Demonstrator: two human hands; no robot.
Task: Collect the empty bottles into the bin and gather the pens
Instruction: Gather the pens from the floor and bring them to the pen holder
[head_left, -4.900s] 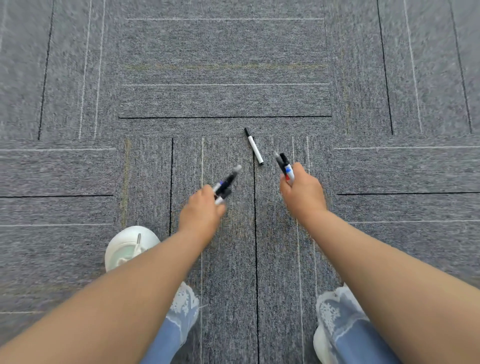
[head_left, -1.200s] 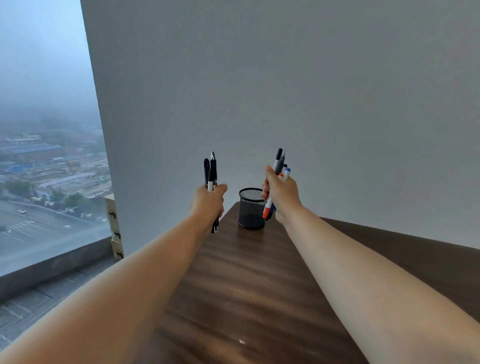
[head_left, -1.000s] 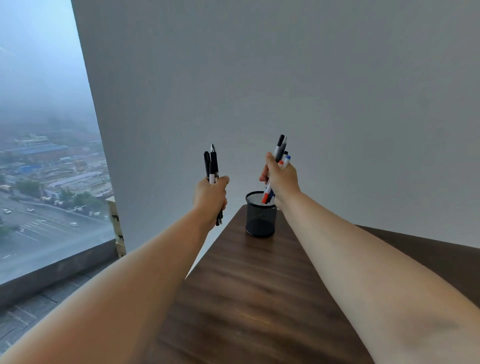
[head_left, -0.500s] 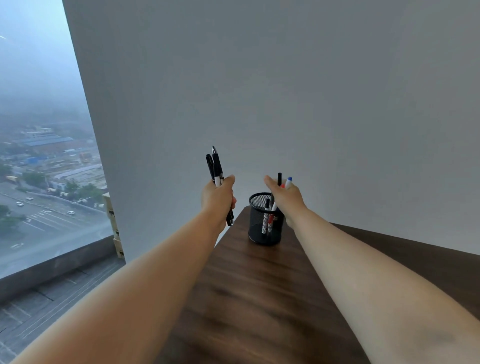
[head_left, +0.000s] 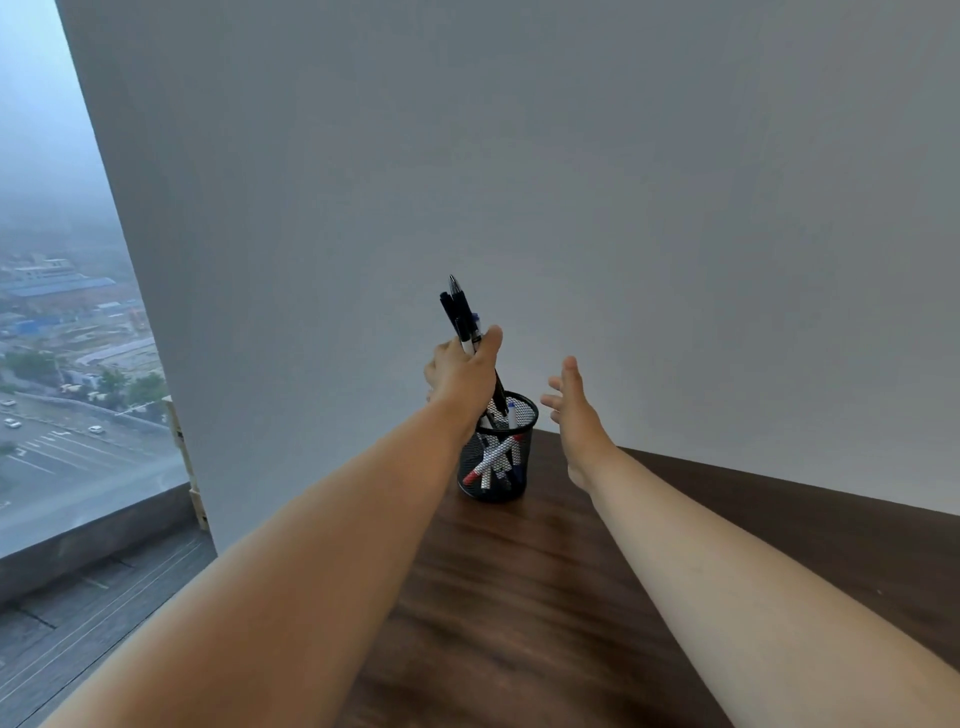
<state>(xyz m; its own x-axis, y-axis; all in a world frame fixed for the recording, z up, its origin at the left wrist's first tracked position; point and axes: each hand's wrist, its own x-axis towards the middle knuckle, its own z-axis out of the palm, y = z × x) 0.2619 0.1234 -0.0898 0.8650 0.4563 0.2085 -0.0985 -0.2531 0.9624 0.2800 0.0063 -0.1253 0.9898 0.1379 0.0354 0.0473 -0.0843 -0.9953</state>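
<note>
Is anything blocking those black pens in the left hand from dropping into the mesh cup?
Nothing visible blocks them. The left hand holds the black pens right over the black wire-mesh pen cup, their lower ends already at its rim. The markers inside lean low, and the open right hand is off to the side.

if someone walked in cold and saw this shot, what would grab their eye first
Most likely the left hand, raised mid-frame against the blank grey wall and gripping a bundle of dark pens with their lower ends at the mouth of the black mesh pen cup. The cup stands on the dark wooden table, with markers leaning inside. Just right of it, the right hand hangs open and empty.
</note>
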